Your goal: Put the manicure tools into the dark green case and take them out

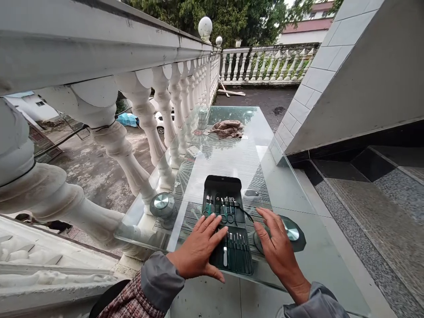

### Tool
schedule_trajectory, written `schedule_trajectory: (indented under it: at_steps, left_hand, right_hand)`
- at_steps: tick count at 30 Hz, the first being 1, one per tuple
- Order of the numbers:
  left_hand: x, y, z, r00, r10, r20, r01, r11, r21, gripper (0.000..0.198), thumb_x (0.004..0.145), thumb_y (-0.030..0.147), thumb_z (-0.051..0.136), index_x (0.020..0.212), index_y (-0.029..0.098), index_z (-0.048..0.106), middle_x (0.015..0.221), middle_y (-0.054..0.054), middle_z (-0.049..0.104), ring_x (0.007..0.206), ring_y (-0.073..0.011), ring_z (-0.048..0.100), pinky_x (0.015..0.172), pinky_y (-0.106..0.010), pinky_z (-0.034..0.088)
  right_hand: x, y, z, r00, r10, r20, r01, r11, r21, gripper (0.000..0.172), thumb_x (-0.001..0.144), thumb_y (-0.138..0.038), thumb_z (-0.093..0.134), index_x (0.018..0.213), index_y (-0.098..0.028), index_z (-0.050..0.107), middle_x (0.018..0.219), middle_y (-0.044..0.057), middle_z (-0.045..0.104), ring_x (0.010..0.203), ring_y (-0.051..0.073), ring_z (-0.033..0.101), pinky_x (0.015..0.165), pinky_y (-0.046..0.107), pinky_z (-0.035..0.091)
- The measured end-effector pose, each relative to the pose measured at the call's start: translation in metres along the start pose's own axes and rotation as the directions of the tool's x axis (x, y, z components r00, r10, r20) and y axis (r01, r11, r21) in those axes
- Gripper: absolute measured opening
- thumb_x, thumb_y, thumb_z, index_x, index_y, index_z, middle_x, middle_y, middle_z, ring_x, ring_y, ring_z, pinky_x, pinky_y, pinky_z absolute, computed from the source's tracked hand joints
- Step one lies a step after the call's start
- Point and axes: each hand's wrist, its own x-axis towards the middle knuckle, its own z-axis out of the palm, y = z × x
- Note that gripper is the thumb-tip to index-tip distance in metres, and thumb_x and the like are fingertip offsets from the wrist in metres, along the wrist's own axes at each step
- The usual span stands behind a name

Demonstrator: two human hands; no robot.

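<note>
A dark green manicure case point(222, 187) lies unfolded on the glass table, its upper and lower halves full of small tools. Small green-handled scissors point(227, 215) and clippers point(231, 205) sit in the upper half; a flat metal file point(225, 256) and several slim tools are in the lower half. My left hand point(200, 247) rests over the case's left side, fingers spread, holding nothing. To the right of the case is my right hand point(276, 247), fingers apart, beside a thin dark strap point(247, 214) that sticks out from the case.
The glass table point(281, 190) carries a crumpled brown cloth point(228, 129) at its far end, a small dark oval object point(251, 193) past the case and a white card point(193, 151). A white balustrade point(142, 110) runs along the left; steps point(380, 190) rise at right.
</note>
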Motion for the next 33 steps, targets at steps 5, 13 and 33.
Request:
schedule_trajectory:
  at_steps: [5, 13, 33]
  left_hand:
    - [0.006, 0.0, 0.003, 1.0, 0.029, -0.007, -0.028, 0.998, 0.049, 0.11, 0.06, 0.07, 0.067, 0.144, 0.019, 0.019, 0.149, -0.018, 0.017, 0.137, -0.0381, 0.012, 0.109, -0.057, 0.013]
    - [0.019, -0.003, 0.001, 1.0, 0.022, -0.017, -0.021, 0.998, 0.067, 0.109, 0.059, 0.073, 0.065, 0.143, 0.016, 0.021, 0.147, -0.019, 0.021, 0.136, -0.0378, 0.016, 0.108, -0.058, 0.014]
    - [0.028, -0.022, 0.028, 0.978, 0.132, -0.159, -0.097, 0.972, 0.214, 0.102, 0.068, 0.075, 0.056, 0.144, 0.018, 0.017, 0.147, -0.016, 0.024, 0.133, -0.0365, 0.025, 0.106, -0.059, 0.023]
  right_hand:
    - [-0.007, 0.006, 0.005, 0.999, -0.019, 0.034, 0.019, 1.0, -0.008, 0.038, 0.091, -0.042, 0.037, 0.12, -0.022, 0.05, 0.122, 0.01, 0.052, 0.117, 0.024, 0.045, 0.099, 0.045, 0.039]
    - [-0.023, 0.018, 0.007, 0.991, -0.131, 0.039, 0.134, 0.987, -0.09, 0.033, 0.091, -0.036, 0.04, 0.12, -0.025, 0.048, 0.121, 0.008, 0.054, 0.114, 0.022, 0.049, 0.094, 0.043, 0.043]
    - [-0.02, 0.024, 0.016, 0.764, -0.605, 0.222, 0.609, 0.564, -0.558, 0.042, 0.083, -0.043, 0.052, 0.114, -0.017, 0.062, 0.117, 0.009, 0.062, 0.103, 0.025, 0.061, 0.083, 0.033, 0.049]
